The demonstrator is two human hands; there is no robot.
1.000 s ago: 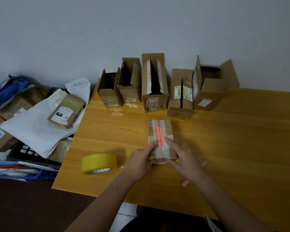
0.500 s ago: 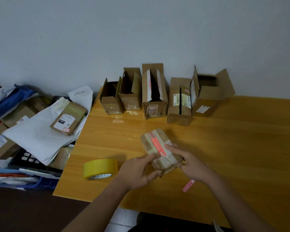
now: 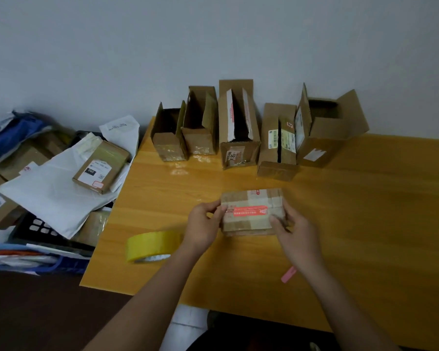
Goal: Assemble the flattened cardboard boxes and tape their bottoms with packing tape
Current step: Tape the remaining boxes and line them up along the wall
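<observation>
A small cardboard box (image 3: 251,212) with a red label and old tape strips is lifted just above the yellow table (image 3: 365,211), its long side lying left to right. My left hand (image 3: 204,224) grips its left end and my right hand (image 3: 293,230) grips its right end. A roll of yellow packing tape (image 3: 151,245) lies on the table to the left of my left hand. Several assembled open boxes (image 3: 238,127) stand in a row along the wall at the back of the table.
A pink strip (image 3: 288,274) lies on the table under my right forearm. Left of the table sits a pile of white mailers (image 3: 51,196), a flat labelled box (image 3: 100,165), blue fabric and other parcels. The table's right half is bare wood.
I have lifted the small box and turned it from lengthwise to crosswise, and my hands have shifted from its near end to its two short ends.
</observation>
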